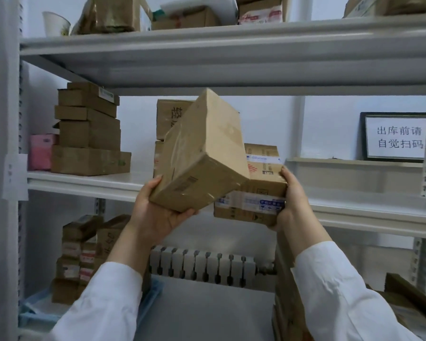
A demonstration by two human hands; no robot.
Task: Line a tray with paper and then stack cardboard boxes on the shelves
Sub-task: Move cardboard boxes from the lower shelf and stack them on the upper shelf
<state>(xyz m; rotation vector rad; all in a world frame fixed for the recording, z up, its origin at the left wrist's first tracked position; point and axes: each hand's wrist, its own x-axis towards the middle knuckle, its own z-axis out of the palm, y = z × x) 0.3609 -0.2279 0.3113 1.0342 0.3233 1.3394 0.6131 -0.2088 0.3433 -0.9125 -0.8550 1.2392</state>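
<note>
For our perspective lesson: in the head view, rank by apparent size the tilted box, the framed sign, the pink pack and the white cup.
1. Tilted box, though it is nearest the camera.
2. Framed sign.
3. Pink pack and white cup: too alike to rank.

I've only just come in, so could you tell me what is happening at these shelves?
A person in white sleeves holds a cardboard box in each hand. The left hand grips a plain brown box, tilted; the right hand holds a taped box beside it. Both are held in front of the middle shelf, not yet set down. A stack of boxes stands at that shelf's left end.
</note>
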